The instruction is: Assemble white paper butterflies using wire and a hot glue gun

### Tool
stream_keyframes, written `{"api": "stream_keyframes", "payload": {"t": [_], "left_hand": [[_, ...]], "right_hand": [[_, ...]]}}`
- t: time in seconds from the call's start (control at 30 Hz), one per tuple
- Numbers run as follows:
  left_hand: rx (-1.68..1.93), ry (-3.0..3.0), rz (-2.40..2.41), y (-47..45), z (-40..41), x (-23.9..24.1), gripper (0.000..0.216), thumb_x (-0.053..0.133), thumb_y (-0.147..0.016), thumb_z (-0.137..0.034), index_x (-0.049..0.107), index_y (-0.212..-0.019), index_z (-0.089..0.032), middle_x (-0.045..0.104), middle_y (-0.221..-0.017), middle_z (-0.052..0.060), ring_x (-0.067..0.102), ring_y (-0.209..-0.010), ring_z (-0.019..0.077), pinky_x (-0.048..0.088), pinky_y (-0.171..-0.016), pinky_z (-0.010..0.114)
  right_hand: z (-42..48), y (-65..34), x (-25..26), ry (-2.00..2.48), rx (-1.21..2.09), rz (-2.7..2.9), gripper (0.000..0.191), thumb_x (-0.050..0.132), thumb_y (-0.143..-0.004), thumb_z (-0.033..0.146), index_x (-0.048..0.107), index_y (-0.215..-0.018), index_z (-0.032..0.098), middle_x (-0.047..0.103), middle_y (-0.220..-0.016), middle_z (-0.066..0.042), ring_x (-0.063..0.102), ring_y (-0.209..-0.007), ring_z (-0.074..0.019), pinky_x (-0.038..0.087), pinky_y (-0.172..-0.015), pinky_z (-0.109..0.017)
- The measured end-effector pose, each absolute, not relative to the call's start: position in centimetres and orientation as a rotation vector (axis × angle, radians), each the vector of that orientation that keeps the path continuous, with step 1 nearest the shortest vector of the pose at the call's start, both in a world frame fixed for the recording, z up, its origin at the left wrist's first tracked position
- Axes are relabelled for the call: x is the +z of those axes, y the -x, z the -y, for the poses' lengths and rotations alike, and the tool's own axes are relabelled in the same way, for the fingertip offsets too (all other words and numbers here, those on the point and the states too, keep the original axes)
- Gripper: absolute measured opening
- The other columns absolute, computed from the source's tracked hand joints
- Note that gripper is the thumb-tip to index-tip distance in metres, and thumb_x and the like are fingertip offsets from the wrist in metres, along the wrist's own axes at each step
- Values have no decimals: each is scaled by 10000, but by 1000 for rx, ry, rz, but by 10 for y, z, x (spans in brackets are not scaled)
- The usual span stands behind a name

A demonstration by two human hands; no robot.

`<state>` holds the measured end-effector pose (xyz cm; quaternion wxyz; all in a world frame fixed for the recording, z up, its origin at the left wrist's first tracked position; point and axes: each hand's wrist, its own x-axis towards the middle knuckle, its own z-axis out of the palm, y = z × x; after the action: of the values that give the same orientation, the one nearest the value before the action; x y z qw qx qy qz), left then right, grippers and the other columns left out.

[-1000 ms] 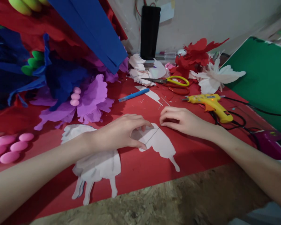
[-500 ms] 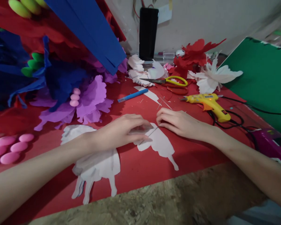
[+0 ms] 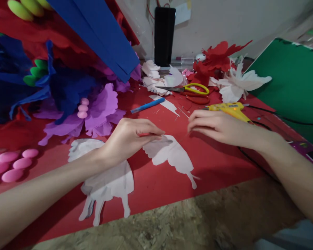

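My left hand [image 3: 130, 137] is closed in a pinch just above the red foam sheet [image 3: 219, 166]. Its fingertips meet at the upper left edge of a white petal cutout [image 3: 172, 152]. I cannot make out what they pinch. My right hand [image 3: 216, 126] hovers palm down to the right of the petal with its fingers stretched out and nothing visible in them. It covers part of the yellow glue gun [image 3: 231, 108]. A second pile of white petal cutouts [image 3: 109, 182] lies partly under my left forearm.
Yellow scissors [image 3: 195, 89], red scissors [image 3: 199, 100] and a blue pen [image 3: 148, 105] lie behind the hands. Purple and blue foam flowers [image 3: 99, 111] crowd the left, with pink foam ovals [image 3: 10, 166]. A green sheet [image 3: 294, 83] leans at right. The chipboard edge [image 3: 172, 222] is nearest me.
My right hand has lifted off the petal and moved right, over the glue gun. My left hand has gone from pressing on the petal to a pinch at its upper edge.
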<state>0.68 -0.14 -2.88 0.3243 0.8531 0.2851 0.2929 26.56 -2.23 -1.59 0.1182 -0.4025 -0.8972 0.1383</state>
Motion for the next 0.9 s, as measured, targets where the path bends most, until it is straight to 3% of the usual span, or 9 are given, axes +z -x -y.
{"api": "stream_keyframes", "payload": {"t": [0.2,0.37,0.67,0.9], "left_hand": [[678,-2268,-661,-11,11,-31,175,528,-867,-238,689,-805,-208,696,-796,12,643,-707,117,499,-630,211],[595,-2271,-532,-18,19,-38,113,574,-860,-218,669,-816,-177,692,-825,17,651,-749,112,513,-705,200],[557,-2454,-451,-24,18,-42,268,344,-948,-164,610,-966,-135,663,-892,65,622,-840,134,486,-751,226],[639,-2612,-784,-13,2,-33,236,377,-939,-267,600,-937,-191,663,-847,29,611,-767,147,456,-721,242]], "right_hand": [[26,-287,1,1198,678,2664,295,410,-900,367,614,-782,189,595,-875,-33,562,-768,-107,436,-681,-237],[30,-289,-3,1197,874,2697,278,427,-892,350,628,-778,195,615,-849,-20,573,-728,-98,452,-653,-222],[30,-287,-10,1127,892,2716,224,451,-878,272,639,-780,199,620,-850,8,577,-750,-68,439,-679,-185],[33,-286,-8,1133,985,2719,216,460,-878,270,642,-781,208,625,-859,18,581,-768,-69,437,-696,-190]]}}
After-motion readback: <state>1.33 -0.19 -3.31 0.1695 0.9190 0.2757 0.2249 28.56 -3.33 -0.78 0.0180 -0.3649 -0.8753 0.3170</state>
